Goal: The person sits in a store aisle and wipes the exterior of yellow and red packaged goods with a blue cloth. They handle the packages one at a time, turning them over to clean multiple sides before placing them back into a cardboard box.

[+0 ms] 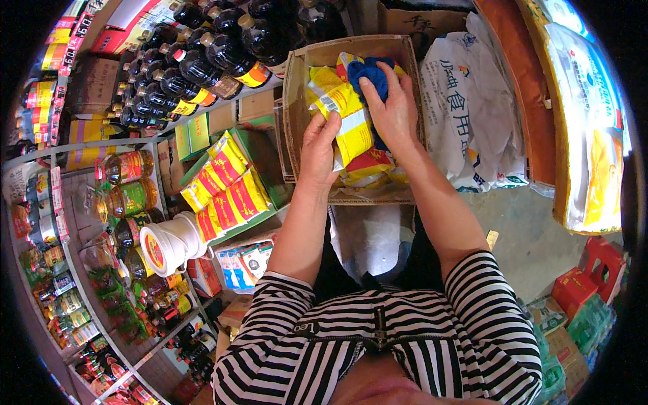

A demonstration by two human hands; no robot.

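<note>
My left hand (320, 147) grips the lower left edge of a yellow plastic packet (349, 129) that bears writing and a barcode. A bunched dark blue cloth (368, 76) is in my right hand (394, 109), against the packet's upper right side. Both hands are over an open cardboard box (372, 196) in front of me. Further red and yellow packets (367, 164) lie inside it, partly hidden under the held packet and my hands.
Left of the box, a green carton (263, 167) holds similar packets (228, 185). White buckets (169, 243) stand nearer me by shelved oil bottles (129, 167). Dark bottles (223, 53) fill the upper shelf. White printed sacks (463, 111) lie right of the box.
</note>
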